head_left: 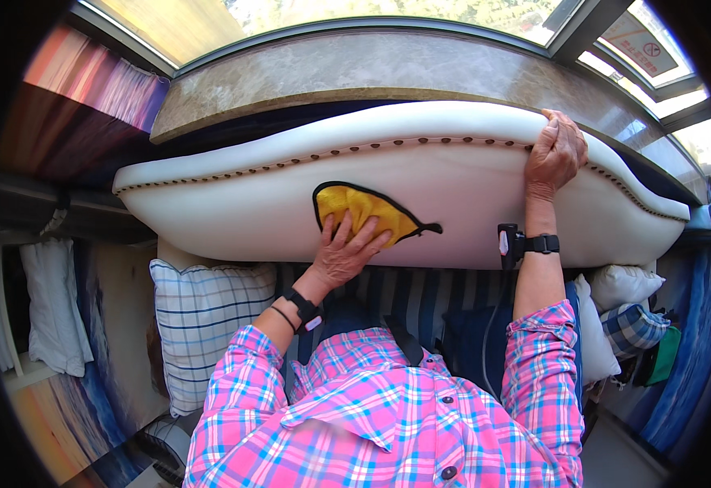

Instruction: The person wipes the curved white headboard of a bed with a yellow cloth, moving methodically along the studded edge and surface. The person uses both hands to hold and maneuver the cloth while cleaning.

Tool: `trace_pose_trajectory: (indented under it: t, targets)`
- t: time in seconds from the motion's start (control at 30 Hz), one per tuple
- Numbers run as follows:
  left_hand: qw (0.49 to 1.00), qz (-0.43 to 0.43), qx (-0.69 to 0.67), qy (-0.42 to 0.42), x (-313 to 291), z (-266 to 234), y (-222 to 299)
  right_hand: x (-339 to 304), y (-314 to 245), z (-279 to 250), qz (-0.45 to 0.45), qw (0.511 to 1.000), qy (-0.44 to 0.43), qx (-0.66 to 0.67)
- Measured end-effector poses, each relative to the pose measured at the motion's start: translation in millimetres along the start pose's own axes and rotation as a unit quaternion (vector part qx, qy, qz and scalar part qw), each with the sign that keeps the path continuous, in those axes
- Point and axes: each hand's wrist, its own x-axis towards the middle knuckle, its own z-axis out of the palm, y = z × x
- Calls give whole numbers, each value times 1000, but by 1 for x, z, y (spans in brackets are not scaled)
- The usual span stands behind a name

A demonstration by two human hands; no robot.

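Observation:
A yellow cloth [341, 201] with black edging and a small loop lies against the front of a white padded sofa backrest [250, 215]. My left hand [351, 252] presses on it, its fingers slightly spread and bunching the fabric. Farther right, my right hand [556, 150] is wrapped over the top edge of the backrest, knuckles up. A row of dark studs runs along the curved upper rim and passes beneath that hand. Each wrist carries a black strap with a small device.
Behind the backrest runs a marble-look window sill [355, 65] under large windows. A checked cushion [209, 325] leans at the left, and a white cushion [625, 286] and a blue checked cushion [634, 327] are at the right. Striped seat fabric [420, 293] shows below the backrest.

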Motion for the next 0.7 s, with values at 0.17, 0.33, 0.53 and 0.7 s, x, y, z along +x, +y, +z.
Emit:
trace_pose_trajectory:
  t: [0.17, 0.33, 0.53, 0.7]
  targets:
    - [996, 15, -65, 57, 111, 12, 45, 0, 0, 0, -4, 1000, 7, -2]
    - [989, 59, -124, 59, 192, 11, 78, 0, 6, 3, -16, 1000, 1, -4]
    - [978, 95, -181, 38, 189, -7, 57, -1, 8, 3, -23, 1000, 11, -11]
    - [970, 74, -231, 31, 175, -23, 9, 0, -1, 0, -7, 1000, 24, -10]
